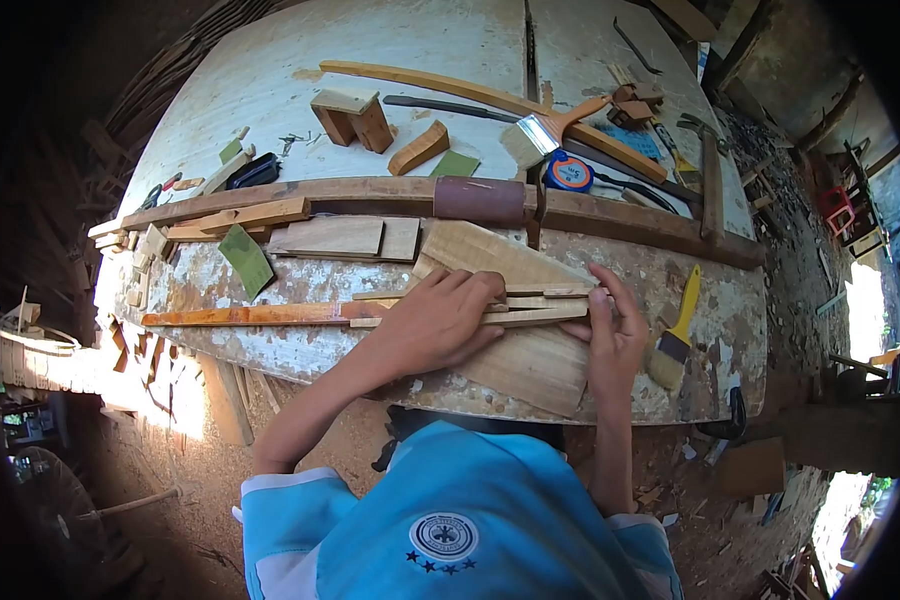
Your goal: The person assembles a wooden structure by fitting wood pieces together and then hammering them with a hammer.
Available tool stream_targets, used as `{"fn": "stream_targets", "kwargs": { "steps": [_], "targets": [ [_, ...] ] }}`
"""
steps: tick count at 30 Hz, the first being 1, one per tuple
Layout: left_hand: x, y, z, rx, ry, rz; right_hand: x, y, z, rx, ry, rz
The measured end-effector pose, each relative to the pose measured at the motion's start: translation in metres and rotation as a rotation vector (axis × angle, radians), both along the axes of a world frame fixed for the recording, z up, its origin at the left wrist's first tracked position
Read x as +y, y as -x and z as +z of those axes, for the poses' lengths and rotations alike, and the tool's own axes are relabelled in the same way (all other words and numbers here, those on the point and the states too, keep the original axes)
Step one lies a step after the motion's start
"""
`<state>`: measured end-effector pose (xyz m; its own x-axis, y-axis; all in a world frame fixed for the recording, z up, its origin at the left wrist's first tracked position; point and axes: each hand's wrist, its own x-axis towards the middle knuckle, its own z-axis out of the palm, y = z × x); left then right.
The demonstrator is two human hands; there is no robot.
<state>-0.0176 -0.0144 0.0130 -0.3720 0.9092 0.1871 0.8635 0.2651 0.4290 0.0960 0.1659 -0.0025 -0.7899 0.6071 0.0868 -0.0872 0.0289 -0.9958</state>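
My left hand is closed over several thin wooden strips that lie side by side on the bench, its fingers wrapped round them. At the strips' right ends, my right hand pinches the tips between thumb and fingers. A long reddish-brown stick runs left from under my left hand and meets the strips there. Wide pale boards lie beneath the strips and both hands. Just right of my right hand is a brush with a yellow handle.
A thick wooden beam crosses the bench, with a brown sandpaper roll on it. Beyond lie a tape measure, a wide brush and wooden blocks. A hammer rests across the beam at right.
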Motion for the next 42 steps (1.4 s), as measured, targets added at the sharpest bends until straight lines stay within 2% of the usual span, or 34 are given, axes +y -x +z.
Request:
{"fn": "stream_targets", "kwargs": {
  "steps": [5,8,11,14,16,18,20,22,24,26,29,31,33,35,37,40,42],
  "targets": [
    [0.01,0.009,0.027,-0.255,0.125,-0.054,-0.003,-0.001,0.0,0.024,-0.227,-0.007],
    [0.043,0.028,0.03,-0.769,0.005,-0.144,-0.001,-0.002,0.002,0.004,-0.142,-0.003],
    [0.084,0.059,0.005,-0.798,0.268,-0.418,0.001,-0.002,0.002,0.031,-0.101,0.014],
    [0.106,0.071,-0.008,-1.229,0.513,-0.556,0.006,-0.005,0.003,0.028,-0.041,0.085],
    [0.103,0.067,-0.017,-1.301,0.363,-0.582,0.024,-0.007,0.02,-0.099,-0.183,0.098],
    [0.099,0.065,-0.016,-1.363,0.346,-0.572,0.053,-0.003,0.049,-0.287,-0.31,0.1],
    [0.1,0.064,-0.019,-1.388,0.327,-0.609,0.107,0.026,0.061,-0.142,-0.415,-0.198],
    [0.101,0.066,-0.02,-1.402,0.365,-0.637,0.201,0.067,0.042,-0.077,-0.953,-0.523],
    [0.102,0.067,-0.021,-1.396,0.356,-0.666,0.284,0.105,0.003,-0.468,-1.133,-0.578],
    [0.103,0.068,-0.029,-1.371,0.288,-0.688,0.332,0.123,-0.021,-0.834,-0.886,-0.196],
    [0.104,0.068,-0.029,-1.42,0.336,-0.67,0.354,0.134,-0.025,-0.881,-0.881,-0.241],
    [0.102,0.067,-0.026,-1.321,0.265,-0.692,0.32,0.113,0.013,-0.802,-0.783,-0.282],
    [0.103,0.067,-0.028,-1.286,0.248,-0.701,0.332,0.09,0.003,-0.546,-0.59,-0.35],
    [0.103,0.067,-0.022,-1.273,0.236,-0.733,0.244,0.038,0.048,-0.214,-0.336,-0.287],
    [0.103,0.066,-0.025,-1.215,0.18,-0.738,0.196,-0.005,0.049,0.128,-0.155,-0.198],
    [0.103,0.069,-0.018,-1.231,0.345,-0.641,0.151,-0.05,0.065,0.185,0.319,0.045],
    [0.104,0.072,-0.025,-1.26,0.409,-0.649,0.125,-0.071,0.062,0.028,0.341,-0.005]
  ]
}}
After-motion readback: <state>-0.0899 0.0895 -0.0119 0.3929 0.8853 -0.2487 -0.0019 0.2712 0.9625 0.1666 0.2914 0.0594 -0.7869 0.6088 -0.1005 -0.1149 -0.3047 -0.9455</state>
